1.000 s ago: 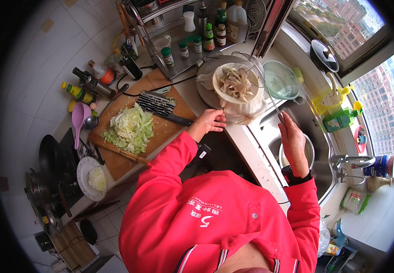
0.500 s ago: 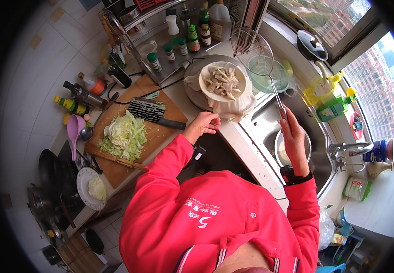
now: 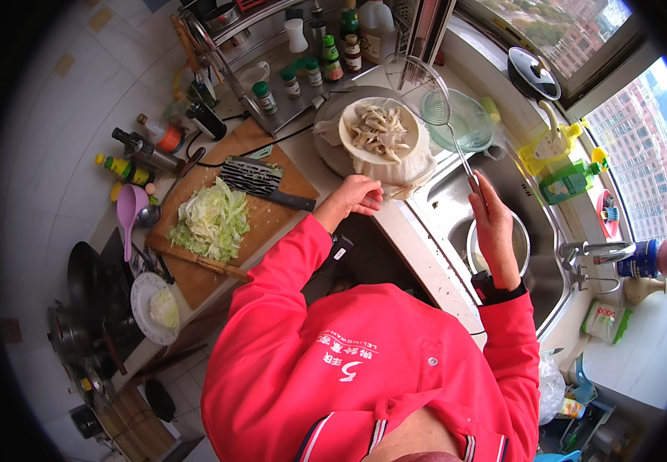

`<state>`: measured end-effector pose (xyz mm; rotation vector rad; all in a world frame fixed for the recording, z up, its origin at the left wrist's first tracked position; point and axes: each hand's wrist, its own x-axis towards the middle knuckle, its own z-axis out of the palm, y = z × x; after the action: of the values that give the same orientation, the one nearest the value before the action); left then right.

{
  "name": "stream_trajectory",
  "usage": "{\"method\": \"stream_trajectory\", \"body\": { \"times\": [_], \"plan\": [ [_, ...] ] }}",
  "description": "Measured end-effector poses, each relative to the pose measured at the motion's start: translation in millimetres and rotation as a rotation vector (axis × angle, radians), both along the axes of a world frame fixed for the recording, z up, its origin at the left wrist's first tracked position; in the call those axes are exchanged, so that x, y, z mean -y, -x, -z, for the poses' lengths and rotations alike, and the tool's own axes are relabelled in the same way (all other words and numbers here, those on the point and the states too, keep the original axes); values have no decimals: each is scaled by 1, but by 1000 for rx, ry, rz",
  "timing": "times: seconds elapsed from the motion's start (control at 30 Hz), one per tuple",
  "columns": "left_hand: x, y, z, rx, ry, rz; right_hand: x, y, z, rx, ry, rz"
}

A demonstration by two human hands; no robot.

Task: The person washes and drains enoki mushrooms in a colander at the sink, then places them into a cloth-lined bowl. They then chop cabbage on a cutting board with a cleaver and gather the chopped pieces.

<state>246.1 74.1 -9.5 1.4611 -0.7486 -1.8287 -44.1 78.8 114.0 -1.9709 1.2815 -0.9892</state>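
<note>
We note the strainer [image 3: 433,102], clamped in the right hand [image 3: 495,225], drawn off the upper-centre mushrooms [image 3: 382,132], leaving them unobstructed; left hand [image 3: 355,196] grip, we cannot tell.

Strainer [image 3: 429,96] blocks right of white bowl [image 3: 353,148].

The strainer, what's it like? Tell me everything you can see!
The strainer has a round wire mesh basket and a long silvery handle with a brownish grip. It looks like metal. The right hand holds the grip; the basket points away from the hand, overlapping the green bowl in view. I can't tell if they touch.
</note>
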Motion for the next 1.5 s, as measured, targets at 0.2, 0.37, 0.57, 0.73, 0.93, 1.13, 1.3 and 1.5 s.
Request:
{"method": "stream_trajectory", "body": {
  "times": [0.2,0.37,0.57,0.73,0.93,1.13,1.3,1.5],
  "plan": [
    [-8,-21,4,15,11,-118,-22,66,15,293,-385,146],
    [-11,-38,15,33,63,-244,-60,178,83,311,-689,431],
    [-3,-41,20,73,84,-325,-78,257,185,165,-1026,729],
    [3,-49,3,108,135,-402,-76,277,197,-911,-750,500],
    [24,-65,-1,35,174,-611,-10,185,145,-328,-802,331],
    [62,-83,0,14,194,-673,35,10,109,162,-914,-194],
    [79,-83,-8,11,211,-580,38,-70,116,172,-963,-116],
    [77,-91,-23,103,324,-636,31,-69,90,340,-957,-334]
  ]
}}
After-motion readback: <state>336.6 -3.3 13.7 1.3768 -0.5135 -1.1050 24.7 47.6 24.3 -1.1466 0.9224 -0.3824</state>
